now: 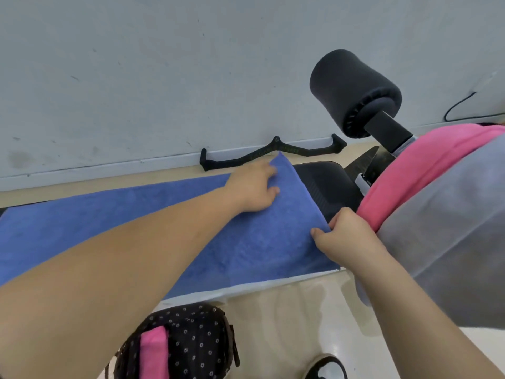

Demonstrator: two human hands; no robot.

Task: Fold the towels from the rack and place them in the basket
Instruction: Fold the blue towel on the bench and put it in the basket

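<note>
A blue towel [114,214] lies spread along a padded bench, its right end raised off the black seat pad [325,184]. My left hand [254,187] reaches across and holds the far right corner of the towel with curled fingers. My right hand [344,233] pinches the near right corner at the towel's edge. A pink towel [415,170] and a grey towel [451,231] hang at the right. A dark dotted basket [196,343] stands on the floor below, with a folded pink towel [153,354] inside.
A black foam roller pad [355,88] on a metal post rises at the back right. A black cable-machine handle bar [273,154] lies on the floor by the wall. My shoe [325,367] shows on the beige floor near the basket.
</note>
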